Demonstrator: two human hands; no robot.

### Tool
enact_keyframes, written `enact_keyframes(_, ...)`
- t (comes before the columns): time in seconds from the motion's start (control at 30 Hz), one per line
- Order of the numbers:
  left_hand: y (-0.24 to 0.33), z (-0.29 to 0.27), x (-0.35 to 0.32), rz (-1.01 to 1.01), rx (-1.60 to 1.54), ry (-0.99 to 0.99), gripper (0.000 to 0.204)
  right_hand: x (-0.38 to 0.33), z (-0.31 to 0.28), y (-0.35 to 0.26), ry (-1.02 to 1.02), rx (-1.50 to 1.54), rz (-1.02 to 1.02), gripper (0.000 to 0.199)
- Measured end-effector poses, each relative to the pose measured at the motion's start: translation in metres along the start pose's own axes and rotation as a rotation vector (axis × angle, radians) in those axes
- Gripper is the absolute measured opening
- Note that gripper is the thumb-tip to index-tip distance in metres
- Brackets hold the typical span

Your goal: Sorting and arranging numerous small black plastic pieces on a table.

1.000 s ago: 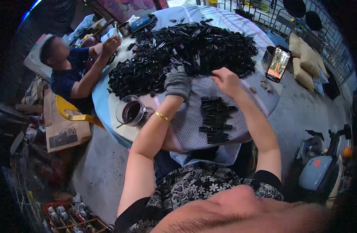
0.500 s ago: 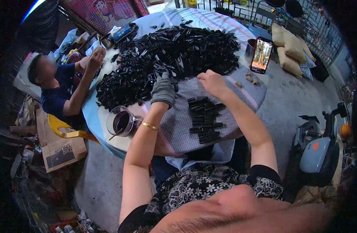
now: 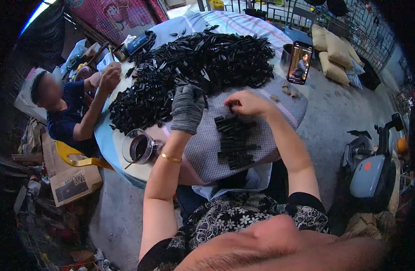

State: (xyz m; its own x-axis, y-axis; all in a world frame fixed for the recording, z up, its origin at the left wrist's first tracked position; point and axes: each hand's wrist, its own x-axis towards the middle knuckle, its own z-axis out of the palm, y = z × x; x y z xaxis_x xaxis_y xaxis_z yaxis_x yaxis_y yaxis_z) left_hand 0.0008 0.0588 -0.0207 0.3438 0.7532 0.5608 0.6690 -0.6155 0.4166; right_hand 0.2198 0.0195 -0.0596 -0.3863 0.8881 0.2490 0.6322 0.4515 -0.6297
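Observation:
My left hand, in a grey knit glove, is at the near edge of a large heap of glossy black strip-like pieces. Its fingers curl inward, and whatever they grip is hidden. Bare and bent at the fingers, my right hand hovers just above the sorted black pieces, pinching a small black piece at its fingertips. Below that hand, several black pieces lie side by side in a stacked column on the checked tablecloth.
Left of my forearm stands a glass cup of dark liquid with a spoon. A phone leans against a metal cup at the right, near small tan bits. Across the left side sits another person, hands raised at the table's edge.
My right hand has come down slightly toward the sorted column, its fingers curling more. The gloved left hand has turned and drawn back slightly at the heap. The phone's picture has changed.

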Motion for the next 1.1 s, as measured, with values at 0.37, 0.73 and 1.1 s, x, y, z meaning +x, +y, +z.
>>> enact_keyframes(0.37,-0.016,0.025,-0.006,-0.163,-0.590,-0.428,0.030,-0.001,-0.013,-0.008,0.124,0.051,0.097,0.022)
enact_keyframes(0.73,-0.006,0.030,-0.014,-0.131,-0.324,-0.387,0.039,0.003,0.007,-0.006,0.093,0.282,-0.034,0.021)
enact_keyframes(1.1,0.005,0.020,-0.009,0.309,-0.247,-0.190,0.030,0.006,-0.005,-0.024,0.111,0.671,0.234,0.016)
